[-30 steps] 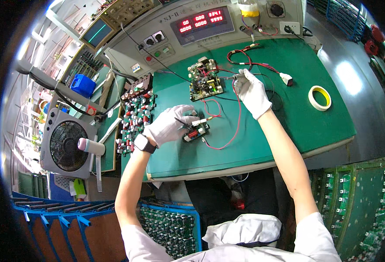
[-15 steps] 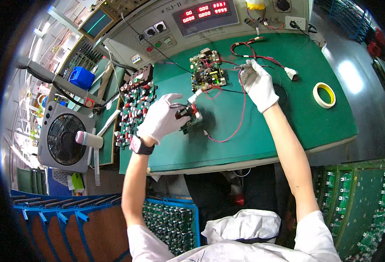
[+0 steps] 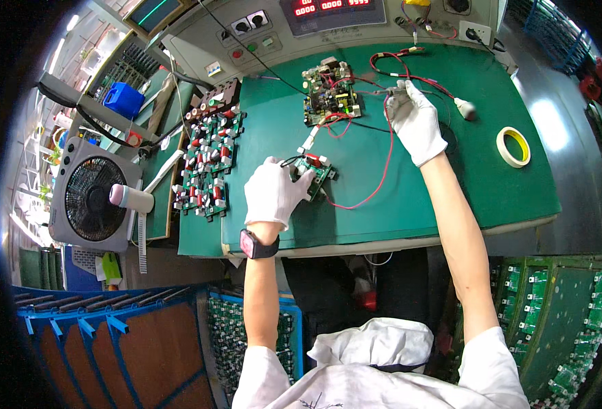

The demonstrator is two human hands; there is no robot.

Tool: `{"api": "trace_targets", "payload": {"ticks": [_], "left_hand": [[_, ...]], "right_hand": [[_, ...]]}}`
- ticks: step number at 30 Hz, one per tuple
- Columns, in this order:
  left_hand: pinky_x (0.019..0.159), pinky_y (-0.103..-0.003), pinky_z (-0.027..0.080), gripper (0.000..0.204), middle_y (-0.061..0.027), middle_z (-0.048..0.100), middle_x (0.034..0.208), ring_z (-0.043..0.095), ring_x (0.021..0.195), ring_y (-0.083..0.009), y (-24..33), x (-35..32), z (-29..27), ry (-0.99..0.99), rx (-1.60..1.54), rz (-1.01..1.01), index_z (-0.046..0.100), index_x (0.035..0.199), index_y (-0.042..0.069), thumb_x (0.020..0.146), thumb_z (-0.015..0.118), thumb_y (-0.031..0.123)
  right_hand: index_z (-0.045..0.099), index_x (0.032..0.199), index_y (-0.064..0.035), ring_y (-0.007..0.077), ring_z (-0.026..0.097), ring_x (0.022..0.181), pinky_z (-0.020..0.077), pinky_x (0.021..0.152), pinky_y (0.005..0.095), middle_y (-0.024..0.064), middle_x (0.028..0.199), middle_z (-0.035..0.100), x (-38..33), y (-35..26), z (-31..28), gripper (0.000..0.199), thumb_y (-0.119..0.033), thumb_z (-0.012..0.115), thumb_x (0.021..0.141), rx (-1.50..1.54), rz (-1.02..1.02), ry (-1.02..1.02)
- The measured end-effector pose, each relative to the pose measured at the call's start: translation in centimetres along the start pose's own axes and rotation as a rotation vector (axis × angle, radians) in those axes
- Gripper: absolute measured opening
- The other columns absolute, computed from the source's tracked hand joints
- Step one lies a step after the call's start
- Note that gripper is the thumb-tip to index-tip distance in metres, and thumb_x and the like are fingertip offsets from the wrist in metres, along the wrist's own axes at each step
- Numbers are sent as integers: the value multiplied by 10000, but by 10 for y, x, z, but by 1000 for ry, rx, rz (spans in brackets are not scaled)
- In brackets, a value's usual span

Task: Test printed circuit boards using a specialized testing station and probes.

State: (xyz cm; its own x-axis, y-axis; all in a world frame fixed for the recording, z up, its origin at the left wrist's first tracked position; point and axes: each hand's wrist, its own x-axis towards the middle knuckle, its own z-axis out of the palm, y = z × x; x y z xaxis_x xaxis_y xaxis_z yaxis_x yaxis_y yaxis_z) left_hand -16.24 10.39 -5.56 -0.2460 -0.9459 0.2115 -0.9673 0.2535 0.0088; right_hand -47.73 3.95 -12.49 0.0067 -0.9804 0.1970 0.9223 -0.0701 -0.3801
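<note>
My left hand, in a white glove, grips the near-left edge of a small green circuit board with red and white parts. The board rests on the green mat, and a white plug with wires joins its far side. My right hand, also gloved, is closed in a pinch on thin wire leads to the right of a larger populated circuit board. A red wire loops from those fingers down to the small board. The exact lead ends at the fingertips are too small to make out.
Several similar small boards cluster on the left of the mat. A tape roll and a white connector on a red-black cable lie right. Behind stands a test panel. A fan stands left; board racks stand lower right.
The small board has gone from tilted to lying flatter on the mat, with my left hand turned around it. My right hand keeps its pinch beside the larger board. The whole view has shifted slightly.
</note>
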Motion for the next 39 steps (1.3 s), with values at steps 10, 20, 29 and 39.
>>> {"api": "trace_targets", "payload": {"ticks": [10, 20, 29, 39], "left_hand": [[692, -399, 543, 522, -99, 664, 937, 657, 825, -284, 26, -73, -24, 190, -121, 367, 628, 1331, 100, 835, 787, 117], [544, -367, 500, 430, -18, 569, 772, 629, 643, -195, 32, -93, -9, 27, 77, 443, 646, 1354, 167, 925, 638, 145], [516, -351, 484, 114, -31, 558, 815, 640, 691, -175, 44, -57, 12, 52, 177, 530, 675, 1025, 132, 946, 602, 170], [727, -425, 565, 270, -89, 676, 1120, 687, 879, -288, 13, -89, -16, 456, -405, 471, 656, 924, 127, 685, 762, 59]], "right_hand": [[708, 1084, -65, 205, 673, 850, 578, 791, 342, 57, 946, 716, 2, 1, 9, 193, -213, 584, 1078, -19, -5, 55], [699, 1100, -78, 193, 685, 872, 563, 753, 337, 71, 977, 735, -2, 7, 16, 200, -232, 573, 1082, -25, -18, 96], [717, 1086, -58, 224, 700, 868, 588, 787, 376, 94, 974, 737, -4, 1, 11, 197, -203, 584, 1077, -4, -6, 73], [705, 1135, -67, 189, 692, 906, 573, 826, 357, 84, 1051, 742, -21, 17, 45, 224, -259, 612, 1070, -130, -33, 7]]}}
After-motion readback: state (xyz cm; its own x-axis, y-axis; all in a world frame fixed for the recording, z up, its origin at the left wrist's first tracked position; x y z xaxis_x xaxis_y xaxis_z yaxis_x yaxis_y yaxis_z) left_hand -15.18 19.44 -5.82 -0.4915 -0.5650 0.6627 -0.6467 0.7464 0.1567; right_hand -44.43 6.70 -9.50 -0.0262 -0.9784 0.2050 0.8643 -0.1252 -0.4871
